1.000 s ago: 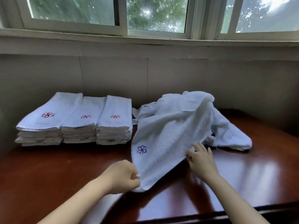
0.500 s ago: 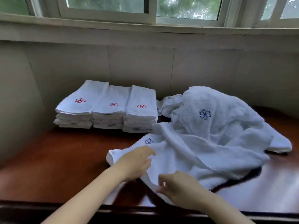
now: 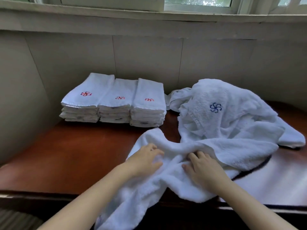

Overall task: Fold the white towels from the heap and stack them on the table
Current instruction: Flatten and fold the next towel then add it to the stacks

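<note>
A white towel (image 3: 174, 163) lies crumpled at the front edge of the tabletop (image 3: 74, 155), its lower part hanging over that edge toward the person. The left hand (image 3: 144, 161) rests on it with fingers curled into the cloth, seemingly gathering a fold; the right hand (image 3: 201, 170) presses down beside it, fingers spread and mostly straight. Behind, toward the right back corner, sits the heap (image 3: 229, 117) of unfolded towels, one showing a blue flower mark. Three stacks of folded towels (image 3: 114, 100) stand side by side at the back left. The terry looks soft, limp and light, likely to slump and bunch, so it is best taken by two corners along one hem and pulled flat
</note>
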`<state>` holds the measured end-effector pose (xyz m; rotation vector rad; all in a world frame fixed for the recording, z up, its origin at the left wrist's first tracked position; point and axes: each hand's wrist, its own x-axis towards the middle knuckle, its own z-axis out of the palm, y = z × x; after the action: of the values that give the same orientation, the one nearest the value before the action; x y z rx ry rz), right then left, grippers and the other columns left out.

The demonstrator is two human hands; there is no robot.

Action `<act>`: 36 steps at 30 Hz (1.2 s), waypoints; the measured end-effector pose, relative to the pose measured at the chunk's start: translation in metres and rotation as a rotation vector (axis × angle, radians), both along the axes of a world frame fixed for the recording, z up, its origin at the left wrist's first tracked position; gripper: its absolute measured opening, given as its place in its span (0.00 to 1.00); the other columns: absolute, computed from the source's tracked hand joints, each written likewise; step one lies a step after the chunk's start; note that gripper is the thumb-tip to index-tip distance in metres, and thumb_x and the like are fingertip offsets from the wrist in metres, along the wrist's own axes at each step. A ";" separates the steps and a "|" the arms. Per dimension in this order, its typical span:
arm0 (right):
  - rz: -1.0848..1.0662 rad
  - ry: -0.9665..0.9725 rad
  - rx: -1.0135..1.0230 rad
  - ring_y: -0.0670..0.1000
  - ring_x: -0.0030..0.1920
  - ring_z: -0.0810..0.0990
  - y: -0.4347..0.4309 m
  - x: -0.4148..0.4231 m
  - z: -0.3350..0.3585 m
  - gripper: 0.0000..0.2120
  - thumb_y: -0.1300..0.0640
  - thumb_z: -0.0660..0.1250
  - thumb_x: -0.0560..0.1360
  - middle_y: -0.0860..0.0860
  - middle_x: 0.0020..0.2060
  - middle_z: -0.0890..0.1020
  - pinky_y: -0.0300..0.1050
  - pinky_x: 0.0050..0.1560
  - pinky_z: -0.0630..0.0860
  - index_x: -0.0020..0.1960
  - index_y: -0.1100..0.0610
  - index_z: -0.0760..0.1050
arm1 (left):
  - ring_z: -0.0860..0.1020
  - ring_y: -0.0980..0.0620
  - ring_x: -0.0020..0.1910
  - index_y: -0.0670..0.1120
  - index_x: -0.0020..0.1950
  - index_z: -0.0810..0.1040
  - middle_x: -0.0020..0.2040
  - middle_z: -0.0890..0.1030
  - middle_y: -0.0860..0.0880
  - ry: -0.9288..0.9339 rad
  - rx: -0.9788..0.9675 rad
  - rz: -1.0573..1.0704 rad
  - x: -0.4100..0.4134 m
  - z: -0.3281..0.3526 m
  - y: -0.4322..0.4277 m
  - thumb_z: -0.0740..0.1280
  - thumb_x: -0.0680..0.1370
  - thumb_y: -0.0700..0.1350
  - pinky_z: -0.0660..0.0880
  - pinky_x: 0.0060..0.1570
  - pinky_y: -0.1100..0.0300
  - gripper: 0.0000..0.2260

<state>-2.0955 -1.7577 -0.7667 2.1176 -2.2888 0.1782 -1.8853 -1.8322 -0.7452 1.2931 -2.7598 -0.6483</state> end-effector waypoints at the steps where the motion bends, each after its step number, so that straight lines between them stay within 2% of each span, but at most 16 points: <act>1: 0.007 -0.017 0.000 0.54 0.61 0.71 0.000 0.000 0.001 0.17 0.42 0.52 0.80 0.50 0.59 0.73 0.45 0.61 0.66 0.61 0.51 0.69 | 0.62 0.52 0.70 0.53 0.72 0.67 0.73 0.64 0.47 -0.074 -0.106 0.005 0.001 -0.011 0.003 0.56 0.81 0.55 0.59 0.67 0.57 0.20; 3: 0.013 -0.008 -0.013 0.54 0.60 0.72 -0.001 -0.001 0.005 0.17 0.43 0.51 0.80 0.50 0.58 0.73 0.45 0.59 0.68 0.61 0.50 0.69 | 0.55 0.49 0.74 0.56 0.77 0.56 0.76 0.56 0.48 -0.158 -0.236 0.042 0.007 -0.025 0.002 0.52 0.81 0.59 0.53 0.71 0.54 0.24; 5: 0.008 -0.024 -0.036 0.54 0.59 0.74 -0.002 0.001 0.008 0.18 0.43 0.49 0.81 0.49 0.57 0.74 0.47 0.56 0.69 0.63 0.50 0.68 | 0.59 0.47 0.71 0.57 0.75 0.57 0.74 0.60 0.48 -0.170 -0.302 0.083 0.015 -0.028 -0.005 0.51 0.80 0.61 0.57 0.70 0.51 0.24; 7: 0.025 -0.075 -0.029 0.54 0.60 0.75 -0.003 0.009 0.009 0.21 0.43 0.48 0.81 0.49 0.59 0.76 0.48 0.54 0.71 0.70 0.49 0.63 | 0.64 0.46 0.67 0.55 0.73 0.61 0.69 0.64 0.48 -0.242 -0.347 0.112 0.024 -0.025 -0.013 0.51 0.79 0.61 0.62 0.66 0.50 0.23; 9: 0.083 -0.076 -0.010 0.53 0.62 0.74 -0.005 0.021 0.010 0.24 0.42 0.48 0.81 0.50 0.63 0.76 0.49 0.58 0.71 0.74 0.49 0.58 | 0.66 0.47 0.65 0.54 0.70 0.63 0.68 0.66 0.48 -0.333 -0.381 0.179 0.037 -0.018 -0.022 0.53 0.79 0.59 0.65 0.61 0.51 0.22; 14: 0.306 -0.157 0.045 0.51 0.67 0.69 -0.014 0.068 0.006 0.22 0.43 0.53 0.81 0.49 0.66 0.72 0.47 0.65 0.67 0.72 0.51 0.64 | 0.65 0.47 0.68 0.53 0.69 0.64 0.71 0.65 0.50 -0.482 -0.336 0.398 0.082 -0.008 -0.039 0.52 0.80 0.53 0.64 0.60 0.49 0.18; 16: 0.255 -0.100 0.058 0.54 0.64 0.71 -0.016 0.081 0.004 0.19 0.43 0.53 0.80 0.51 0.63 0.72 0.47 0.59 0.71 0.65 0.51 0.69 | 0.63 0.46 0.70 0.54 0.72 0.62 0.73 0.63 0.50 -0.522 -0.287 0.541 0.105 -0.004 -0.050 0.51 0.81 0.50 0.62 0.65 0.47 0.19; 18: 0.143 0.026 0.047 0.56 0.62 0.72 -0.019 0.081 0.004 0.20 0.42 0.52 0.80 0.53 0.62 0.73 0.48 0.58 0.68 0.61 0.53 0.71 | 0.62 0.46 0.72 0.55 0.74 0.59 0.73 0.63 0.50 -0.553 -0.245 0.699 0.125 -0.003 -0.061 0.50 0.81 0.46 0.63 0.66 0.47 0.20; 22: -0.103 0.160 -0.005 0.61 0.72 0.59 -0.027 0.050 0.008 0.25 0.42 0.52 0.78 0.59 0.70 0.65 0.63 0.71 0.49 0.71 0.51 0.62 | 0.65 0.46 0.69 0.53 0.73 0.60 0.70 0.66 0.48 -0.574 -0.259 0.858 0.131 -0.012 -0.065 0.54 0.80 0.45 0.65 0.59 0.53 0.21; 25: -0.136 0.025 -0.085 0.58 0.73 0.58 -0.032 0.021 0.015 0.24 0.49 0.54 0.79 0.57 0.71 0.63 0.64 0.70 0.51 0.74 0.51 0.57 | 0.67 0.47 0.67 0.49 0.70 0.66 0.68 0.69 0.47 -0.474 -0.386 0.719 0.110 -0.016 -0.061 0.56 0.80 0.43 0.67 0.61 0.53 0.18; 27: -0.046 -0.053 -0.221 0.58 0.69 0.64 -0.035 0.007 0.020 0.21 0.56 0.58 0.78 0.58 0.68 0.68 0.56 0.68 0.58 0.71 0.56 0.65 | 0.69 0.46 0.64 0.48 0.67 0.71 0.66 0.71 0.47 -0.186 -0.360 0.536 0.089 -0.019 -0.055 0.57 0.80 0.43 0.69 0.60 0.53 0.16; 29: 0.006 -0.140 -0.386 0.61 0.59 0.72 -0.035 -0.002 0.024 0.11 0.65 0.62 0.74 0.60 0.56 0.77 0.52 0.65 0.62 0.56 0.63 0.76 | 0.70 0.48 0.65 0.48 0.66 0.73 0.66 0.73 0.49 0.093 -0.241 0.347 0.064 -0.019 -0.042 0.57 0.80 0.43 0.69 0.63 0.54 0.15; 31: -0.031 -0.211 -0.469 0.62 0.49 0.75 -0.030 -0.008 0.030 0.04 0.70 0.63 0.71 0.62 0.43 0.79 0.52 0.56 0.68 0.39 0.66 0.76 | 0.69 0.51 0.66 0.49 0.67 0.73 0.67 0.72 0.51 0.158 -0.185 0.165 0.040 -0.019 -0.030 0.59 0.81 0.46 0.67 0.65 0.56 0.15; 33: -0.085 -0.196 -0.414 0.61 0.41 0.76 -0.023 -0.011 0.034 0.06 0.69 0.63 0.68 0.60 0.36 0.79 0.48 0.39 0.66 0.34 0.63 0.73 | 0.69 0.53 0.65 0.51 0.68 0.72 0.67 0.72 0.52 0.165 -0.171 0.044 0.023 -0.022 -0.021 0.59 0.81 0.50 0.66 0.65 0.57 0.16; 35: -0.076 -0.106 -0.269 0.59 0.38 0.75 -0.014 -0.012 0.032 0.06 0.67 0.61 0.68 0.57 0.35 0.78 0.45 0.34 0.60 0.36 0.57 0.71 | 0.68 0.55 0.66 0.52 0.69 0.70 0.68 0.71 0.53 0.169 -0.139 -0.016 0.011 -0.026 -0.014 0.58 0.81 0.53 0.65 0.66 0.57 0.17; 36: -0.060 -0.069 -0.164 0.57 0.40 0.75 -0.009 -0.012 0.029 0.05 0.65 0.60 0.69 0.55 0.38 0.78 0.44 0.33 0.61 0.39 0.55 0.70 | 0.66 0.55 0.67 0.52 0.70 0.69 0.69 0.69 0.54 0.149 -0.145 -0.031 0.006 -0.028 -0.011 0.58 0.81 0.54 0.64 0.67 0.57 0.19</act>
<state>-2.1076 -1.7668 -0.7376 1.9912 -2.2831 0.4277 -1.8796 -1.8434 -0.7730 1.1280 -2.6557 -0.5115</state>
